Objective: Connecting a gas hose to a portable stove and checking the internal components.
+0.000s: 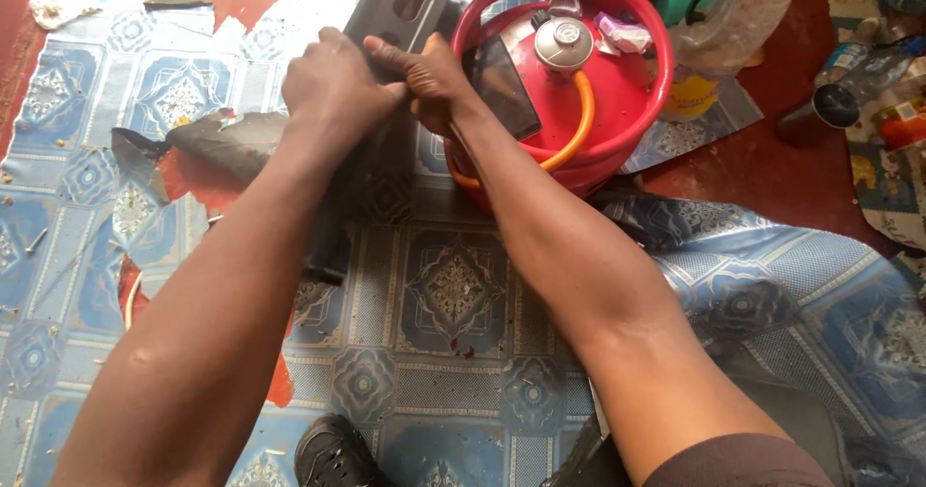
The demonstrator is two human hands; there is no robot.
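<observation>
Hands are both gripping one dark grey sheet, probably so it stays taut while being handled. Left hand [333, 82] is curled shut over the sheet's [386, 19] edge, knuckles up. Right hand [429, 82] is pinching the same edge just beside it, thumb pointing toward the left hand, the two hands touching.

Sheet is running from the top of the view down under both hands and on below the left forearm, lying over the floor [453, 284], so its middle is hidden by the hands. It looks stiff, with slots cut in the upper part.

Red gas cylinder [617, 92] is standing upright right behind the right hand, touching or nearly touching the wrist; can't tell which. An orange hose [579, 125] is looping off its valve [564, 43].

Floor is covered in blue patterned vinyl, torn at the left. Bottles [849, 92] are lying well apart at the far right. A black shoe [333, 453] is showing at the bottom edge.
</observation>
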